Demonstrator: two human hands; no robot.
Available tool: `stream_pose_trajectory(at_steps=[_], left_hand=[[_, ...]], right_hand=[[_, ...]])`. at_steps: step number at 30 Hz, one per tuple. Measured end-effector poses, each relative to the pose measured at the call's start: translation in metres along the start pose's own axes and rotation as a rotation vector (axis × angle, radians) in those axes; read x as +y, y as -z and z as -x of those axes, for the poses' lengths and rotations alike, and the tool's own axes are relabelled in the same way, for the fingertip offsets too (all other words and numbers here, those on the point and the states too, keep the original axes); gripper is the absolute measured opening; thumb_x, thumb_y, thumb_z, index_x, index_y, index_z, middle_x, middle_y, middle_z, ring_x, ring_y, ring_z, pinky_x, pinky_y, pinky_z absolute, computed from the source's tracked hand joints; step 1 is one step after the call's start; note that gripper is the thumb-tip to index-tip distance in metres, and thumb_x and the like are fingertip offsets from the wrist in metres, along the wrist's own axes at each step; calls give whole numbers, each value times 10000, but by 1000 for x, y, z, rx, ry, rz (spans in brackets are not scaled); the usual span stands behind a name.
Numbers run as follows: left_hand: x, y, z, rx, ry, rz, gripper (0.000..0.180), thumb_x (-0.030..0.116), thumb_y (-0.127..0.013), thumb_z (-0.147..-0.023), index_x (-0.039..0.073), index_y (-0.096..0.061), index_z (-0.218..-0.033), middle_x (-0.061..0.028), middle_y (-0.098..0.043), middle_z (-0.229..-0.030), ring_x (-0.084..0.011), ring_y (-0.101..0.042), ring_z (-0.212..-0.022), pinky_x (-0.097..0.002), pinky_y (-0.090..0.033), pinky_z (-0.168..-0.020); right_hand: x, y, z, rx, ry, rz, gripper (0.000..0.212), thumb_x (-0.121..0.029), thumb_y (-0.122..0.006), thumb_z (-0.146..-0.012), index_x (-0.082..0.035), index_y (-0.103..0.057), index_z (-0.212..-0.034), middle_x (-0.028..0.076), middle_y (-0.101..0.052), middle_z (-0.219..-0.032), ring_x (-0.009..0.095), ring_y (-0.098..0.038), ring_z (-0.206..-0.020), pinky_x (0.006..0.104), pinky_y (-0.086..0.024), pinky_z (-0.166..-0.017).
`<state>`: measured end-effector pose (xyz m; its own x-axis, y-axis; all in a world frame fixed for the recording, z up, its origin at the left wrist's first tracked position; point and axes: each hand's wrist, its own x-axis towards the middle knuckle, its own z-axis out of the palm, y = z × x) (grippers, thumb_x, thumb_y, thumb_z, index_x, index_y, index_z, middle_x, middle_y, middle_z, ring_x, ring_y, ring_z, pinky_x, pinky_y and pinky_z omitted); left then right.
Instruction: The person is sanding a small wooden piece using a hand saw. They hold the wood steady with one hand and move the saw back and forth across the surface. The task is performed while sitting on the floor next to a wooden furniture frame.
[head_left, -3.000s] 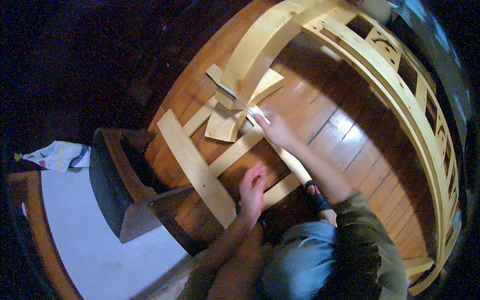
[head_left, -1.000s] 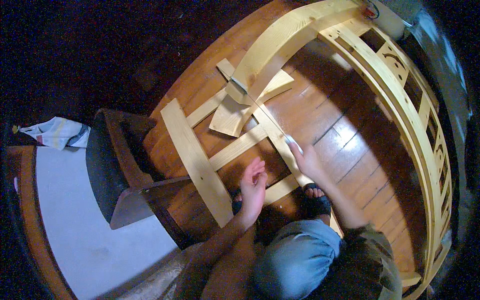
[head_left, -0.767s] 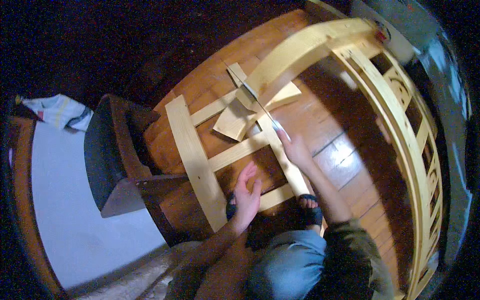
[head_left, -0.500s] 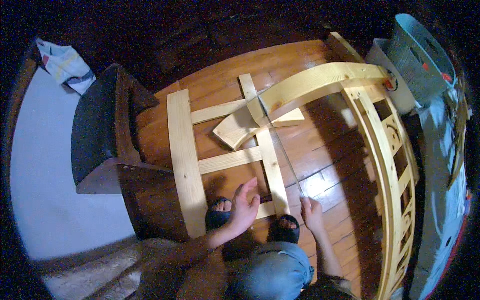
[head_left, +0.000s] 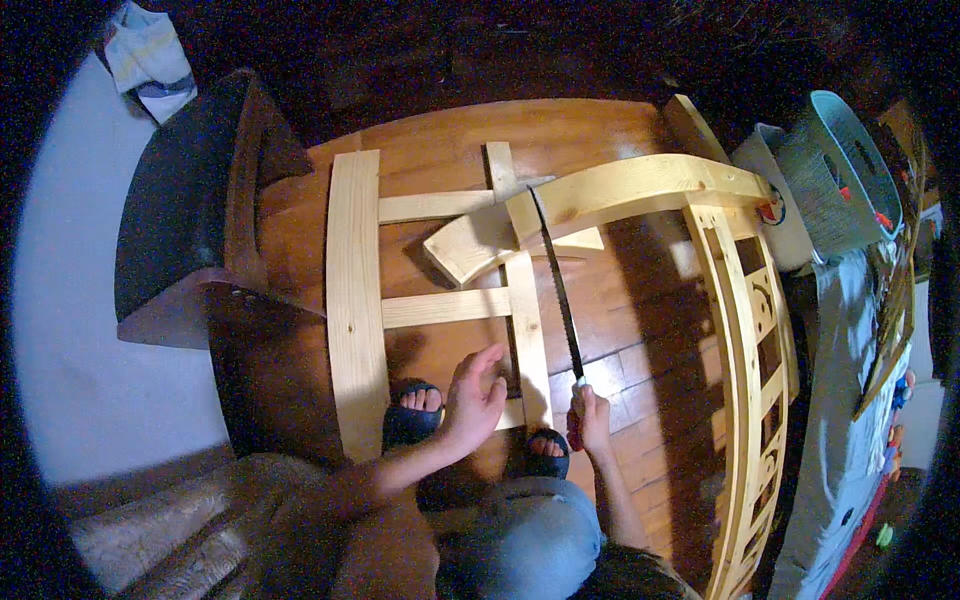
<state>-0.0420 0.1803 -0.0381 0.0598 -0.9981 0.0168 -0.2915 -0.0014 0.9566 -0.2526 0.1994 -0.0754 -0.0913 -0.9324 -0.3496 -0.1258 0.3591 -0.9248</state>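
**Saw blade laid across the curved rail, handle in the right hand**

The right hand (head_left: 592, 415) is closed around the red handle of a hand saw (head_left: 558, 290), its grip clamped on it near the person's knee. The saw's long axis runs up and slightly left, away from the hand, and the far end of the blade meets the pale curved rail (head_left: 640, 188) close to that rail's left end. So the cut point lies straight ahead of the right hand, along the blade, and the rail's own length crosses the blade nearly at right angles.

The left hand (head_left: 473, 398) is nearer to the flat wooden frame (head_left: 355, 300) than to the saw. Its fingers are spread apart and hold nothing; it hovers at or lightly touches the lower end of the frame's inner upright, and I cannot tell which. The frame lies on the wooden floor (head_left: 620, 320), with two crosspieces between its long slats. A short offcut block (head_left: 468, 245) lies on the frame just under the rail's end.

Two feet in dark sandals (head_left: 415, 415) stand at the frame's near edge. A dark chair (head_left: 190, 210) stands to the left, and a teal basket (head_left: 845, 170) sits well apart to the right.
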Motion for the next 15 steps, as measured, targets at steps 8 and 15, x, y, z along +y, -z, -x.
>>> stream_pose_trajectory(at_steps=[8,15], left_hand=[[9,-11,-4,-28,-9,52,422,-32,-515,-740,17,-450,-1155,-144,-536,-1051,-260,-511,-1000,-343,-393,-880],[18,-5,-6,-52,-41,-87,428,-32,-516,-731,15,-455,-1152,-143,-541,-1046,-264,-513,-1002,-337,-387,-887]], right_hand=[[-52,-41,-128,12,-8,48,517,-483,-340,-892,-84,-415,-572,8,-388,-449,108,-375,-352,266,-288,-331],[43,10,-12,12,70,-30,403,-360,-322,-929,-64,-457,-691,-37,-329,-481,43,-325,-366,217,-235,-321]])
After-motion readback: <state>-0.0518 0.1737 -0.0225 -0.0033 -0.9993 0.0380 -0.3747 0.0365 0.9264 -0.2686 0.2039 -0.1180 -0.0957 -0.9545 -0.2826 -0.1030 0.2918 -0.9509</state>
